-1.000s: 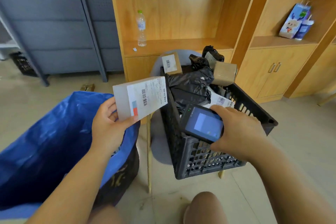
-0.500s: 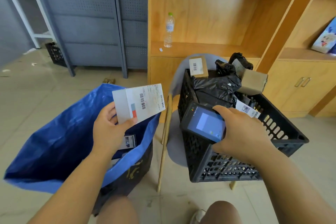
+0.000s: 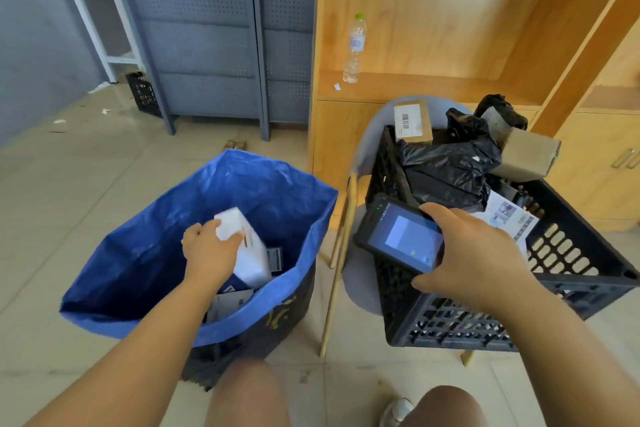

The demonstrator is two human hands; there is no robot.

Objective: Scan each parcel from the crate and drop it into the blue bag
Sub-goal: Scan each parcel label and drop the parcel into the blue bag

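Lowered since a moment ago, the flat white cardboard parcel point(image 3: 249, 253) is now inside the blue woven plastic bag point(image 3: 145, 246), the left hand point(image 3: 207, 250) curled over its top edge. It looks light and stiff, easily held by an edge. The right hand point(image 3: 474, 253) clasps a black handheld scanner point(image 3: 398, 236) at the black plastic crate point(image 3: 571, 274).

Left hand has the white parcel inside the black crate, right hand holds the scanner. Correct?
Not quite. The head view shows the left hand holding the white parcel inside the blue bag, not the black crate. The right hand does hold the scanner.
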